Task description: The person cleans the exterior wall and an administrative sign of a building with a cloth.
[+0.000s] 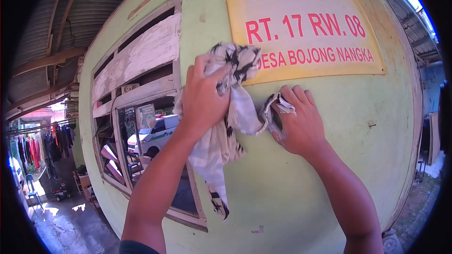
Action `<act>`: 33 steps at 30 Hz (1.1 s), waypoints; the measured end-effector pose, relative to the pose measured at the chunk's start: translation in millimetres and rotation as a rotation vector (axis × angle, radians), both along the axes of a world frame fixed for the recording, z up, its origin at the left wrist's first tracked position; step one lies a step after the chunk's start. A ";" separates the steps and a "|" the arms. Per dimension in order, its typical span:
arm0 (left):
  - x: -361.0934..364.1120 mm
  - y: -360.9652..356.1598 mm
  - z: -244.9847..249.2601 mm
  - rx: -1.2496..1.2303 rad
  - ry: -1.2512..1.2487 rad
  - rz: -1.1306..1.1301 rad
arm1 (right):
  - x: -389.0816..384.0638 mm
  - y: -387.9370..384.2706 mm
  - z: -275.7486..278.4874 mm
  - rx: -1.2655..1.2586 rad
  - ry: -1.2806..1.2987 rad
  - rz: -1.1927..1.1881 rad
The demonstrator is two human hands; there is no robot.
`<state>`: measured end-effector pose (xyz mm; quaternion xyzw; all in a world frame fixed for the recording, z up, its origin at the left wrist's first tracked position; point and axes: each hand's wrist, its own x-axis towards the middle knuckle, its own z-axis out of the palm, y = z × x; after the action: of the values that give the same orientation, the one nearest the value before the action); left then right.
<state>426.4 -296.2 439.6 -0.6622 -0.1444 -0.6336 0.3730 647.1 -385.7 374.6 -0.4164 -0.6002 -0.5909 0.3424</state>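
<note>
A pale cloth rag [207, 155] with black printed figures hangs crumpled between my two hands, in front of a light green wall. My left hand [202, 99] is closed round its upper bunch, just below and left of a yellow banner [301, 23] with black and red lettering. The bunched cloth covers the banner's lower left corner. Lower and to the right, my right hand [296, 120] has its fingers curled over another end of the rag. One long tail of the cloth dangles below my left hand.
Left of my hands is a window [157, 153] with a worn wooden frame, its glass reflecting a white van. Further left, clothes [35, 150] hang on a line beside a blue chair [32, 188]. The green wall [301, 193] continues below and right.
</note>
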 end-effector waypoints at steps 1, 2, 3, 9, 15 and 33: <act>-4.1 -0.3 -17.6 -0.005 0.032 -0.008 | -1.2 -0.1 1.6 0.007 -0.010 0.003; -6.4 1.1 -30.3 0.000 0.021 -0.005 | -2.4 1.4 2.0 0.010 -0.017 0.006; -6.6 0.6 -38.7 0.031 0.039 0.045 | -3.2 2.3 2.8 0.015 -0.020 0.006; 8.7 -5.3 8.1 0.080 0.016 0.281 | -5.5 3.9 3.6 0.017 -0.025 -0.055; 12.1 8.8 100.4 0.038 -0.140 0.188 | -8.6 2.9 4.4 -0.013 0.017 -0.040; -31.0 47.2 -110.1 0.197 0.231 -0.125 | -8.6 -1.2 -8.2 0.072 0.044 0.019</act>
<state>395.4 -248.9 329.5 -0.6988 0.0038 -0.5862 0.4100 638.4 -386.9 366.4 -0.4113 -0.5747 -0.5995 0.3758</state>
